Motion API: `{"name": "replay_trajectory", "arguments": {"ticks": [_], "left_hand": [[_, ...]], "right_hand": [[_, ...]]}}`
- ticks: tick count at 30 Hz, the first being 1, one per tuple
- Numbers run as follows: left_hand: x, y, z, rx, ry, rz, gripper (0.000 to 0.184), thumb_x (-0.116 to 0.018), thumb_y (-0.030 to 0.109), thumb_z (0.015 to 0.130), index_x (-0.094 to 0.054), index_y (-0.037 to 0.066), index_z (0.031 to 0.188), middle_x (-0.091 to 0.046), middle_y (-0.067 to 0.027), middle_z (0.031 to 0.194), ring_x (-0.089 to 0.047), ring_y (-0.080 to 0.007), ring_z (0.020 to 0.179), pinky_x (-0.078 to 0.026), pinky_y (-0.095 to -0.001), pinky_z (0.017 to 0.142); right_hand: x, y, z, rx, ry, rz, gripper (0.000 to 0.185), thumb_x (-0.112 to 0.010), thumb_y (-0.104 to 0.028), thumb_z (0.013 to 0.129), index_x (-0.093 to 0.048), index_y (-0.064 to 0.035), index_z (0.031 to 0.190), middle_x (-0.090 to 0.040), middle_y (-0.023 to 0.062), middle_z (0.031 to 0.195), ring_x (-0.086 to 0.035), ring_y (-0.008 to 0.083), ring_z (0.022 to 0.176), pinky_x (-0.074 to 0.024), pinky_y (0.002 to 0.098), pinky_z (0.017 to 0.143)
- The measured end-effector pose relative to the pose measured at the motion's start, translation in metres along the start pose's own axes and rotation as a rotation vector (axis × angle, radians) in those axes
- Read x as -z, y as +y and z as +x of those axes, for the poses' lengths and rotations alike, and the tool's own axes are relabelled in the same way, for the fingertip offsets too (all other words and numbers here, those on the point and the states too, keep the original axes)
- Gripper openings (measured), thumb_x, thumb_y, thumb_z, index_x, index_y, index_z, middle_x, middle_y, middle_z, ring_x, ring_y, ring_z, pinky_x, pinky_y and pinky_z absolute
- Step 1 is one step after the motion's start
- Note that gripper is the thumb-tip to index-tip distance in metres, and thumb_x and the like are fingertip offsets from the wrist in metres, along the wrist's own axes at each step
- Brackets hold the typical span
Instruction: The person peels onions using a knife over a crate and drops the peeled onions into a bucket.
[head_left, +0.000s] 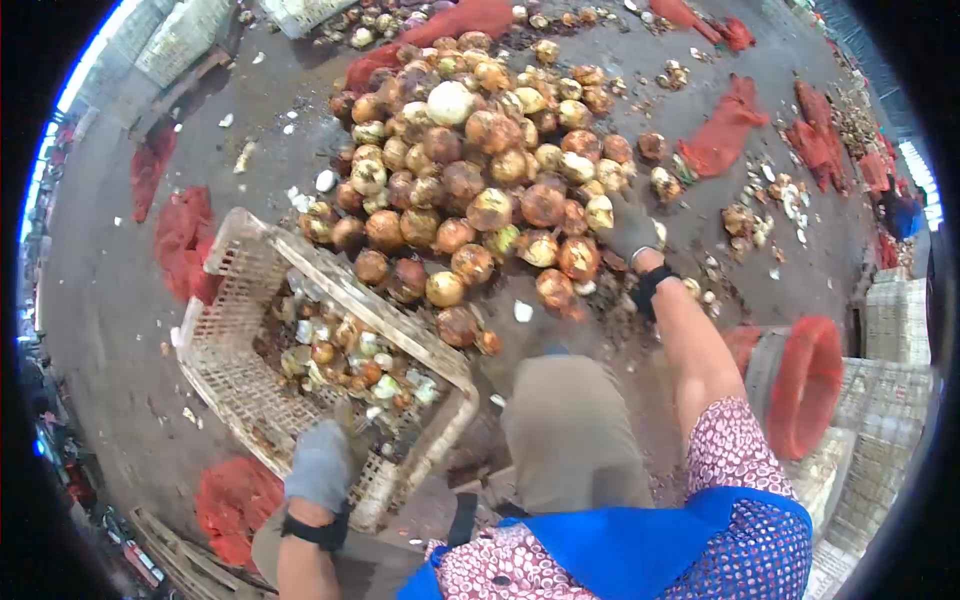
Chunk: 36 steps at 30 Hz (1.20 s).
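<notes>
My left hand, in a grey glove, is over the near edge of a dirty white plastic crate. Its fingers look curled, and what they hold, if anything, is hidden. Inside the crate lie onion scraps and peelings. My right hand, in a dark, dirty glove, reaches to the right side of a big heap of onions. A yellowish onion sits against its fingers. Blur hides whether the fingers close on it.
Red mesh sacks lie about the floor, one left of the crate. A red mesh-covered tub and white crates stand at right. Onion skins litter the ground. My knee is between the crate and my right arm.
</notes>
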<state>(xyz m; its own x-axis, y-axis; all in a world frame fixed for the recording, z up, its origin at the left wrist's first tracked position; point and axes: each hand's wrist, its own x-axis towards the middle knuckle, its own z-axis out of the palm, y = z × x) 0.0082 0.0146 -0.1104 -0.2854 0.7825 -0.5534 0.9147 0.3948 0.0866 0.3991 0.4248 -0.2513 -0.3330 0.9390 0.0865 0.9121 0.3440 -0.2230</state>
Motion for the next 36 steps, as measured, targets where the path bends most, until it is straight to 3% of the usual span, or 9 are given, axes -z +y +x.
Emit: {"name": "replay_trajectory", "arguments": {"ticks": [4, 6, 13, 17, 21, 26, 29, 31, 36], "left_hand": [[0.012, 0.003, 0.002, 0.040, -0.082, 0.012, 0.045, -0.068, 0.037, 0.084, -0.059, 0.005, 0.115, -0.070, -0.0228, 0.093, -0.068, -0.0414, 0.088, -0.054, -0.0493, 0.077], [0.028, 0.018, 0.010, 0.073, -0.138, -0.100, 0.053, -0.069, 0.037, 0.082, -0.056, 0.006, 0.123, -0.069, -0.0233, 0.097, -0.068, -0.0410, 0.089, -0.054, -0.0494, 0.077], [0.034, 0.021, 0.018, 0.075, -0.194, -0.117, 0.057, -0.069, 0.030, 0.086, -0.052, 0.007, 0.136, -0.068, -0.0234, 0.107, -0.066, -0.0416, 0.098, -0.054, -0.0457, 0.082], [0.040, 0.024, 0.009, -0.023, 0.037, -0.284, 0.051, -0.066, 0.026, 0.090, -0.053, 0.005, 0.134, -0.069, -0.0217, 0.108, -0.067, -0.0387, 0.098, -0.054, -0.0431, 0.081], [0.057, 0.039, 0.000, -0.033, 0.220, -0.536, 0.044, -0.062, 0.019, 0.095, -0.052, 0.002, 0.134, -0.068, -0.0191, 0.105, -0.068, -0.0259, 0.093, -0.055, -0.0352, 0.079], [0.077, 0.035, -0.014, -0.302, 0.548, -0.966, 0.046, -0.059, 0.018, 0.098, -0.046, 0.001, 0.139, -0.067, -0.0090, 0.095, -0.064, -0.0155, 0.085, -0.053, -0.0295, 0.077], [0.117, 0.048, -0.047, -0.455, 0.480, -1.475, 0.056, -0.054, 0.034, 0.101, -0.040, 0.000, 0.144, -0.066, -0.0095, 0.108, -0.063, -0.0161, 0.091, -0.052, -0.0318, 0.086], [0.104, 0.027, -0.039, -0.469, 0.433, -1.606, 0.061, -0.048, 0.046, 0.102, -0.041, 0.001, 0.143, -0.059, -0.0093, 0.122, -0.060, -0.0193, 0.106, -0.050, -0.0331, 0.092], [0.090, -0.003, -0.050, -0.289, 0.542, -1.680, 0.047, -0.045, 0.039, 0.106, -0.049, 0.003, 0.136, -0.060, -0.0092, 0.122, -0.059, -0.0176, 0.108, -0.051, -0.0328, 0.089]], "right_hand": [[-0.036, 0.002, 0.058, -0.059, -0.496, -0.294, 0.037, -0.069, -0.020, 0.077, -0.066, -0.0078, 0.111, -0.067, 0.0206, 0.108, -0.067, 0.0397, 0.098, -0.0541, 0.0476, 0.084], [-0.049, 0.006, 0.060, -0.108, -0.419, -0.260, 0.023, -0.067, -0.015, 0.081, -0.072, -0.0048, 0.101, -0.069, 0.0213, 0.108, -0.067, 0.0393, 0.102, -0.0556, 0.0469, 0.084], [-0.046, 0.001, 0.028, -0.366, -0.236, -0.042, 0.073, -0.084, -0.048, 0.065, -0.062, 0.0013, 0.113, -0.067, 0.0191, 0.114, -0.066, 0.0362, 0.103, -0.0540, 0.0435, 0.090], [-0.015, -0.027, 0.005, -0.685, -0.227, 1.288, 0.063, -0.081, -0.026, 0.077, -0.053, -0.0015, 0.128, -0.067, 0.0119, 0.108, -0.068, 0.0208, 0.090, -0.0583, 0.0331, 0.079], [0.049, -0.116, -0.010, -0.299, -0.225, 1.535, 0.034, -0.076, -0.022, 0.080, -0.065, -0.0045, 0.107, -0.069, 0.0056, 0.097, -0.066, 0.0157, 0.084, -0.0558, 0.0305, 0.077], [0.164, -0.249, -0.020, 0.249, -0.737, 1.583, 0.058, -0.080, -0.025, 0.080, -0.055, -0.0030, 0.127, -0.065, 0.0072, 0.112, -0.064, 0.0156, 0.101, -0.0529, 0.0306, 0.088], [0.210, -0.333, -0.043, 0.640, -0.824, 1.169, 0.070, -0.083, -0.022, 0.076, -0.049, -0.0032, 0.134, -0.064, 0.0097, 0.115, -0.062, 0.0167, 0.104, -0.0528, 0.0314, 0.088], [0.212, -0.374, -0.072, 1.141, -0.364, 0.877, 0.081, -0.083, -0.023, 0.069, -0.045, -0.0009, 0.137, -0.052, 0.0211, 0.128, -0.058, 0.0335, 0.113, -0.0506, 0.0395, 0.094], [0.223, -0.417, -0.130, 1.072, -0.145, 0.757, 0.088, -0.082, -0.019, 0.063, -0.042, -0.0037, 0.139, -0.052, 0.0223, 0.130, -0.057, 0.0395, 0.117, -0.0482, 0.0399, 0.099]]}}
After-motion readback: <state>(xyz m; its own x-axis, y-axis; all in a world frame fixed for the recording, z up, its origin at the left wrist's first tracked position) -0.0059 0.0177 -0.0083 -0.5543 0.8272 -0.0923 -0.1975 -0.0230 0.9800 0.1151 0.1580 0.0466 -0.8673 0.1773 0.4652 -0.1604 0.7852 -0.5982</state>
